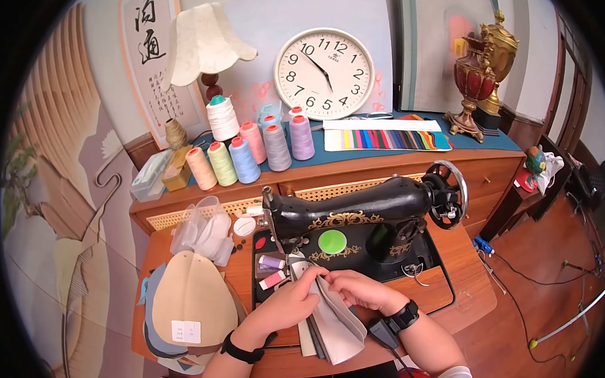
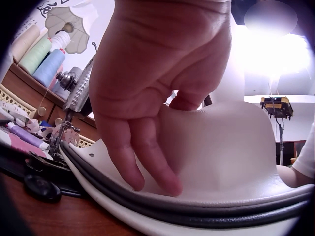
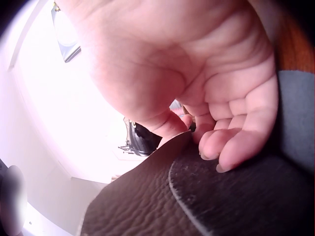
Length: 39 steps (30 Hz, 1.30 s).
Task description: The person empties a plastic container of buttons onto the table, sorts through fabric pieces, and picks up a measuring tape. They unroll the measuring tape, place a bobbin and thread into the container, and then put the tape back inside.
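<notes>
A stack of leather pieces, light beige, grey and dark, lies fanned at the front of the sewing machine bed. My left hand pinches the upper edge of the light leather; in the left wrist view two of its fingers rest along the surface. Opposite it, my right hand pinches the edge too, its fingers curled. Seen from the right wrist, a brown grained leather piece and a dark fuzzy underside spread below that hand. Behind both hands stands the black sewing machine.
Left of the hands sits a pile of curved beige and blue-grey panels. Purple thread spools lie on the machine bed near a green disc. Thread cones, a clock and a lamp stand behind.
</notes>
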### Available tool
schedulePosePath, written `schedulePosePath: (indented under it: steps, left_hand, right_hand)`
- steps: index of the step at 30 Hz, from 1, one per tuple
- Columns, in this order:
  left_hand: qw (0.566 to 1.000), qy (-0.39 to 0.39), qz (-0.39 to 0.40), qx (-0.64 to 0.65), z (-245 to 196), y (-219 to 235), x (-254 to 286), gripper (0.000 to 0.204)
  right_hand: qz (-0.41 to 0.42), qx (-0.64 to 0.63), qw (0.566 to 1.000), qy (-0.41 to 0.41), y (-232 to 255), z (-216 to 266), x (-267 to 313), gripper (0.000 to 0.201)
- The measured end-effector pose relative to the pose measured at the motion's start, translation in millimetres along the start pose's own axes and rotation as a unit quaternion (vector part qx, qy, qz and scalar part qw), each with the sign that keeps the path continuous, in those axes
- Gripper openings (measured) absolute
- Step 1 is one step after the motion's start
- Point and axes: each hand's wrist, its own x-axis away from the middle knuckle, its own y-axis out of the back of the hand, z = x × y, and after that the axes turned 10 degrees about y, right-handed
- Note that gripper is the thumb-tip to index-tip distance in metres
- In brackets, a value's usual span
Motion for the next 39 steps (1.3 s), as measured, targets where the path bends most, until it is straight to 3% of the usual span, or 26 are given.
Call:
schedulePosePath:
  steps: [8,14,17,19,21,24,25,30,34,36,39]
  left_hand:
    - [1.0,0.001,0.015,0.001,2,0,-1,0.045]
    - [0.997,0.029,0.031,0.069,-11,2,4,0.053]
    - [0.994,0.003,-0.021,0.106,-11,5,6,0.05]
    - [0.985,-0.022,-0.098,0.139,0,4,1,0.034]
    - [0.98,-0.027,-0.11,0.163,3,7,1,0.029]
    - [0.974,0.018,-0.132,0.184,-5,12,6,0.029]
    - [0.974,0.007,-0.14,0.178,-4,12,6,0.028]
    - [0.974,-0.013,-0.15,0.168,-1,10,5,0.026]
    - [0.979,-0.015,-0.136,0.154,0,10,4,0.023]
    - [0.982,-0.021,-0.124,0.143,0,9,3,0.02]
    - [0.985,-0.019,-0.14,0.104,-2,5,1,0.025]
  right_hand:
    - [-0.031,-0.038,0.999,0.007,9,-9,-2,0.011]
    - [-0.076,-0.119,0.99,0.0,6,-5,0,0.024]
    - [-0.051,-0.182,0.981,0.036,17,-5,1,0.037]
    - [-0.04,-0.252,0.965,0.064,23,-3,3,0.035]
    - [0.005,-0.336,0.934,0.118,28,-1,5,0.035]
    - [-0.023,-0.352,0.92,0.171,25,11,12,0.041]
    - [0.014,-0.39,0.902,0.183,28,11,13,0.044]
    - [-0.009,-0.378,0.91,0.17,21,17,16,0.042]
    - [-0.033,-0.286,0.937,0.196,18,12,14,0.035]
    - [0.023,-0.239,0.948,0.209,18,8,11,0.029]
    - [0.04,-0.179,0.967,0.178,7,9,12,0.014]
